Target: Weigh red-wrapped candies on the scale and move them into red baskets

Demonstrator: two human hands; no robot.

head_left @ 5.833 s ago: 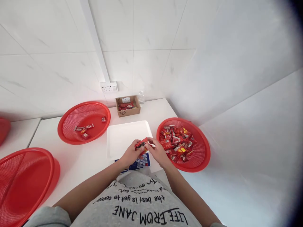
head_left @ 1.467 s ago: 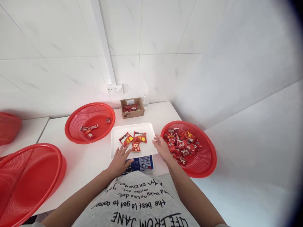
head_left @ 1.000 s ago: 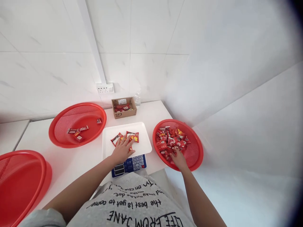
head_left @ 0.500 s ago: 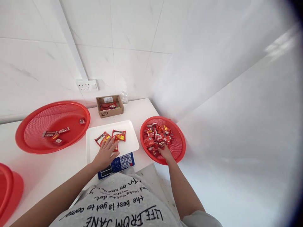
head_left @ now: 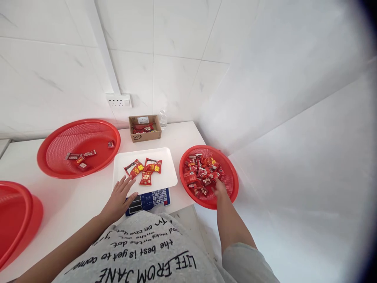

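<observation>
Left hand [head_left: 119, 195] is easing off red packets [head_left: 146, 178] toward near-left corner of tray [head_left: 163, 177], gripping nothing; packets are lying mid-tray, probably for edge clearance; right hand [head_left: 219, 189] is reaching over near-right edge of basket [head_left: 230, 184], grip unclear.

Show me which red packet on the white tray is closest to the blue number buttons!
The small front packet, nearest the scale's keypad; the left packet and right packet lie farther back, each showing a white patch.
</observation>
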